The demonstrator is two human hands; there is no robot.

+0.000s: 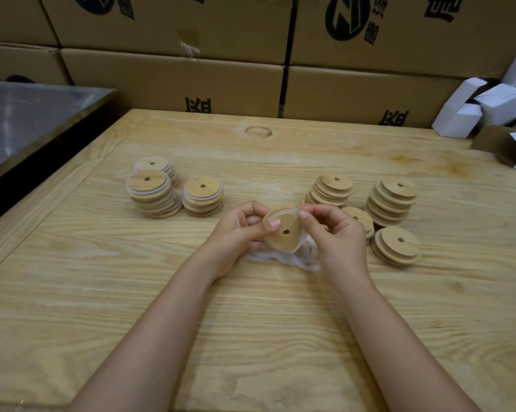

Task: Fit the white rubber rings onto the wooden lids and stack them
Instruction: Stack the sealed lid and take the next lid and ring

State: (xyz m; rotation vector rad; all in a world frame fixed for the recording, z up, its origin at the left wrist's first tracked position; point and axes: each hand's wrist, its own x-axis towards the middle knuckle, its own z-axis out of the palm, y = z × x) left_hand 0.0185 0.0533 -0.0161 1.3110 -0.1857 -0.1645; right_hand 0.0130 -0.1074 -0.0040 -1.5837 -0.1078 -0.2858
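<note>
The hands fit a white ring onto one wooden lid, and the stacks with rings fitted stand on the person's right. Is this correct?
Not quite: in the head view the stacks with rings fitted stand on the person's left; the right stacks are bare.

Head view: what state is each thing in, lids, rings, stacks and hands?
Held lid: lifted, tilted, ring partly on its rim.
Left hand: grips the lid's left edge.
Right hand: pinches the ring at the lid's top.
Loose rings: heaped on the table below the hands.
Left stacks: rings fitted, standing.
Right stacks: no rings, standing.
White cartons: piled loosely, far right.
</note>
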